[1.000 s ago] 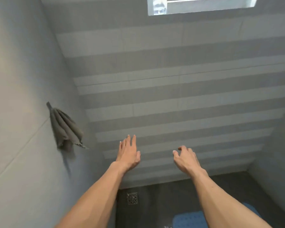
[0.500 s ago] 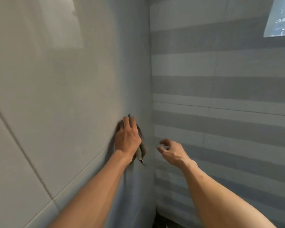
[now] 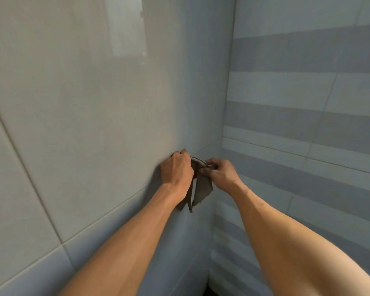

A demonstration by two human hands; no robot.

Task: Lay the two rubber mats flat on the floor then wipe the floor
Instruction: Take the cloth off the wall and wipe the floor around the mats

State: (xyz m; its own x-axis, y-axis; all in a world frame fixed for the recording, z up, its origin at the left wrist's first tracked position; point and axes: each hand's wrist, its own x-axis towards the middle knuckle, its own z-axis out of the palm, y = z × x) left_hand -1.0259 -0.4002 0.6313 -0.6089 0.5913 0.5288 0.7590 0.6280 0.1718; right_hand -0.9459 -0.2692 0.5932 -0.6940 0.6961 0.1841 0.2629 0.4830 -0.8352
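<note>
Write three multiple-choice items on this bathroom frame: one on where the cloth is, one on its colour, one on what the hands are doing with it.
1. Where is the cloth?
A. On the floor
B. Up against the plain wall, near the corner
C. Draped over a forearm

2. What colour is the cloth?
A. Dark grey-brown
B. Bright blue
C. White

3. What state are the hands in?
A. Both flat on the wall
B. Both closed on the cloth
C. Only one touches the cloth

Answers:
1 B: the cloth hangs against the plain wall, just left of the corner with the striped wall.
2 A: its hanging folds look dark grey-brown against the pale tiles.
3 B: the left hand is fisted at its top, and the right hand pinches it beside that.
</note>
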